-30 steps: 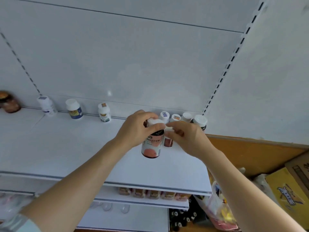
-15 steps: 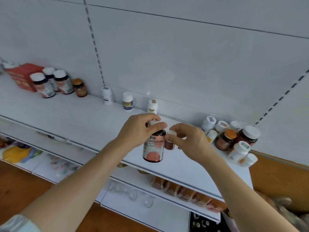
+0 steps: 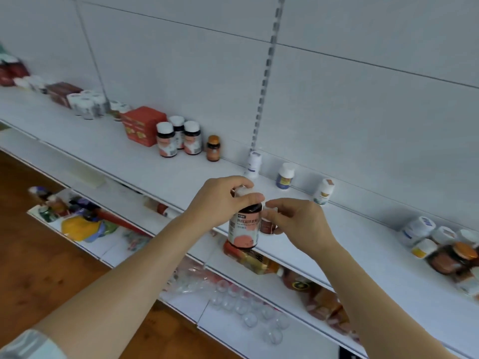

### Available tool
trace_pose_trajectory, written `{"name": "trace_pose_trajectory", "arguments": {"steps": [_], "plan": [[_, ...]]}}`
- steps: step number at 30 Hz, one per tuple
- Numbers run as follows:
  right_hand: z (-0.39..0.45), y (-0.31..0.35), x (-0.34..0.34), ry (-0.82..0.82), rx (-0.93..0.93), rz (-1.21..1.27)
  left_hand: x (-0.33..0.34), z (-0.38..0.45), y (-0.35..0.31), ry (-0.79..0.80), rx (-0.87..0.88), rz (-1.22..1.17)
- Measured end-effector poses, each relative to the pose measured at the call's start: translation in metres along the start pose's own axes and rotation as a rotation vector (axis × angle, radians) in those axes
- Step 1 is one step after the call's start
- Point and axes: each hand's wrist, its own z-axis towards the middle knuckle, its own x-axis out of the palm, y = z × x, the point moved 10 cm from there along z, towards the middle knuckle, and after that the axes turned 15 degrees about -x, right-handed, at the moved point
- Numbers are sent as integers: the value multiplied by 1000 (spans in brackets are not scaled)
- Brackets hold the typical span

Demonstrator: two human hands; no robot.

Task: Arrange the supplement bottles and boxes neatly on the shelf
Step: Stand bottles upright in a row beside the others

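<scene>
Pink-labelled bottle (image 3: 245, 226), Chinese print, left hand (image 3: 220, 200).

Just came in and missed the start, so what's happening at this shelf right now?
A person is stocking supplement bottles. The left hand grips a dark bottle with a pink label by its white cap, holding it in the air in front of the white shelf. The right hand pinches a smaller brown bottle right beside it. Three matching pink-label bottles already stand next to a red box further left.
</scene>
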Motion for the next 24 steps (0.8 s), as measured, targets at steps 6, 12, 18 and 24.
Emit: {"name": "trace_pose_trajectory", "arguments": {"steps": [6, 12, 18, 24], "plan": [[52, 33, 72, 164, -72, -69, -77, 24, 48, -78, -44, 17], [121, 51, 127, 157, -174, -37, -134, 66, 89, -148, -95, 28], [197, 65, 168, 164, -250, -12, -190, 123, 107, -176, -132, 71], [248, 57, 180, 140, -273, -54, -208, 177, 100, -134, -40, 79]]}}
